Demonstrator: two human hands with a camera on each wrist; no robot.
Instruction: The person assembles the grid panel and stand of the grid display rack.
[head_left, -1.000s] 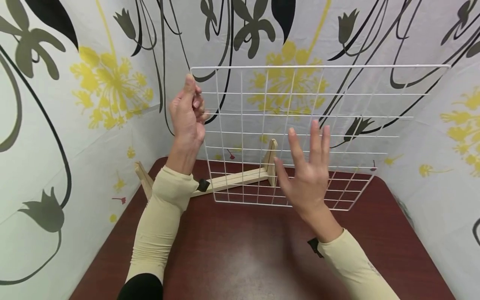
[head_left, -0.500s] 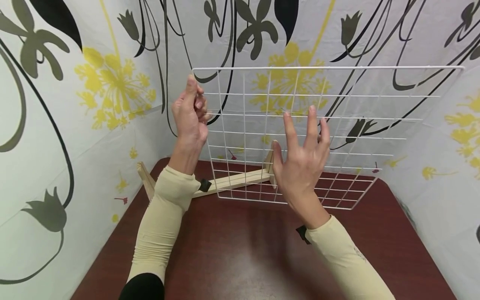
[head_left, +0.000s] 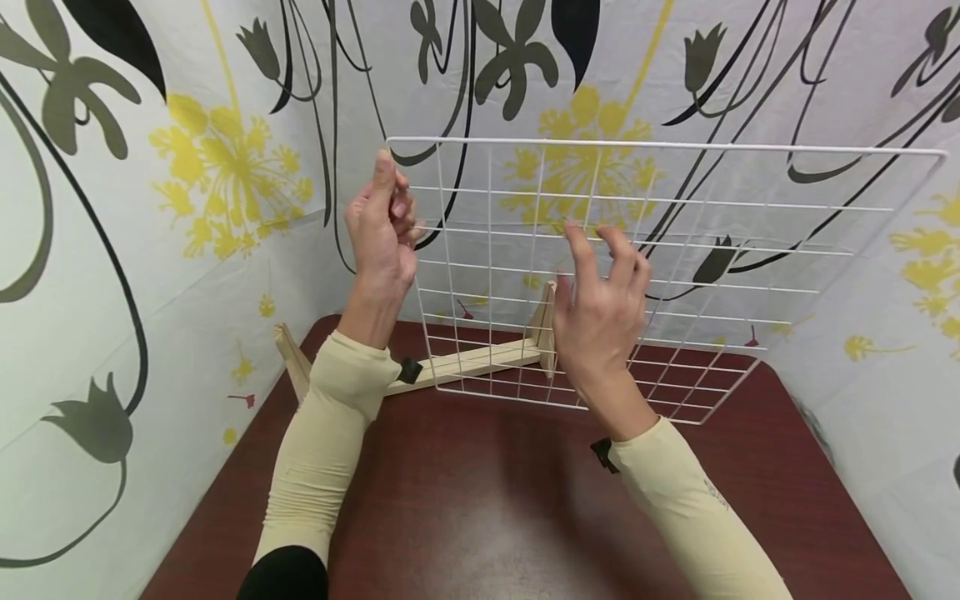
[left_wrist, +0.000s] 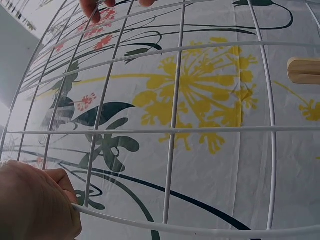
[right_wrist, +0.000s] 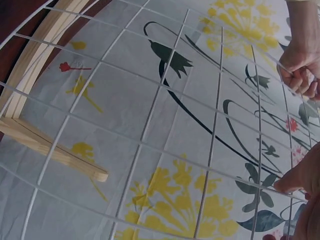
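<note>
A white wire grid panel [head_left: 517, 143] stands upright, its lower edge near the table. My left hand [head_left: 380, 221] pinches its upper left side, thumb uppermost; in the left wrist view this hand [left_wrist: 37, 200] shows in the lower left corner at the frame wire. My right hand [head_left: 602, 321] is at the middle of the panel with bent fingers around its wires. In the right wrist view, its thumb [right_wrist: 295, 180] lies against a wire and the other fingers are mostly hidden.
Behind the panel, a pale wooden stand [head_left: 480, 360] with upright end pieces lies across the back of the dark red table [head_left: 465, 500]. White flower-patterned cloth [head_left: 225, 275] encloses the table at the back and sides.
My right hand has moved up and slightly left, and its straight, spread fingers have bent at the wires. The panel's right end swung outward, then dipped a little. My left hand keeps its pinch.
</note>
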